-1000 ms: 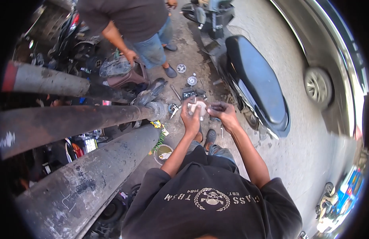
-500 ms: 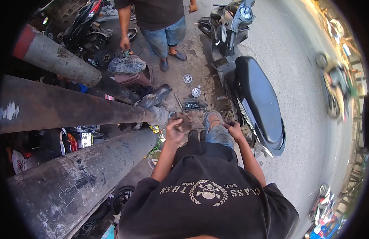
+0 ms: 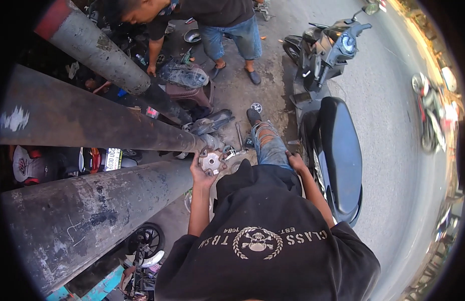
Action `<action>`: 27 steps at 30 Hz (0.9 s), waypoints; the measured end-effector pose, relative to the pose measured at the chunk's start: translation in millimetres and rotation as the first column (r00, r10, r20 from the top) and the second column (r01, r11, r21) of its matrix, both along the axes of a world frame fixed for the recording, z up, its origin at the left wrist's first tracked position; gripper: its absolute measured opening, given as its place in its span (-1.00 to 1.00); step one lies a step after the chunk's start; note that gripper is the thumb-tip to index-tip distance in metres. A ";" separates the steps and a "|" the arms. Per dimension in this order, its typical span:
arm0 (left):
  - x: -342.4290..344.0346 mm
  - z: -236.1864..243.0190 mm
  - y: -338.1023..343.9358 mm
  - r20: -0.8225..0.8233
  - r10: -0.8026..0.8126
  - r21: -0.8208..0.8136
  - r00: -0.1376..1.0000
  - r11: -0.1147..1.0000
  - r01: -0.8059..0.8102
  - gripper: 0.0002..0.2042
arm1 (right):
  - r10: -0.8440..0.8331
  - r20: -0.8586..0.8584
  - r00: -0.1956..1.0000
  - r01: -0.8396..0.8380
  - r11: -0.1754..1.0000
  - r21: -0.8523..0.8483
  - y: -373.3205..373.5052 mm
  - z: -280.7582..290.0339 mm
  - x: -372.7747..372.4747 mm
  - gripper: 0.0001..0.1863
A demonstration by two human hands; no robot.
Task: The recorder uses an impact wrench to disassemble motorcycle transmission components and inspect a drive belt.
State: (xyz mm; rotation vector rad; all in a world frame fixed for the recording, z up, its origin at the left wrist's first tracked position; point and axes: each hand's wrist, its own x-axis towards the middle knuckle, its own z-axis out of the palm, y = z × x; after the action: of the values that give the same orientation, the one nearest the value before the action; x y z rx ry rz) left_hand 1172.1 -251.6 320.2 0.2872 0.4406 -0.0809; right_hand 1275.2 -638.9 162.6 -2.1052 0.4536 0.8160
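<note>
While aloft, disc (image 3: 211,161) agst L fingers (image 3: 195,164)

Whether the right hand (image 3: 295,161) holds anything is unclear; a roadway motorcycle (image 3: 431,109) is blurred.

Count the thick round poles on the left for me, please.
3: the red-ended upper pole, the rust-brown middle pole and the scuffed grey lower pole. More may be hidden in the dark behind them.
</note>
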 end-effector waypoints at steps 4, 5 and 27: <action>3.5 -32.8 14.7 -0.182 0.154 0.125 0.971 0.983 -0.132 -0.64 | 0.167 0.051 0.985 -0.172 0.980 0.104 42.9 -5.4 67.1 -0.46; 13.4 -36.6 16.2 -0.207 0.206 0.097 0.956 0.977 -0.189 -0.67 | 0.180 0.048 0.983 -0.184 0.977 0.110 48.6 -16.4 86.1 -0.46; 190.9 50.7 120.6 -0.321 0.637 0.659 0.700 0.681 -0.318 -0.60 | 0.597 0.117 0.794 -0.554 0.629 0.546 441.6 -4.1 394.0 -0.49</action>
State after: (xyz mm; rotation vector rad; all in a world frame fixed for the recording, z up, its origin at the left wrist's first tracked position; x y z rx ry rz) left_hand 1363.0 -131.0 370.9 0.7306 1.1029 0.5519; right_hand 1669.2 -197.4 158.6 -1.6465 -0.4419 1.2220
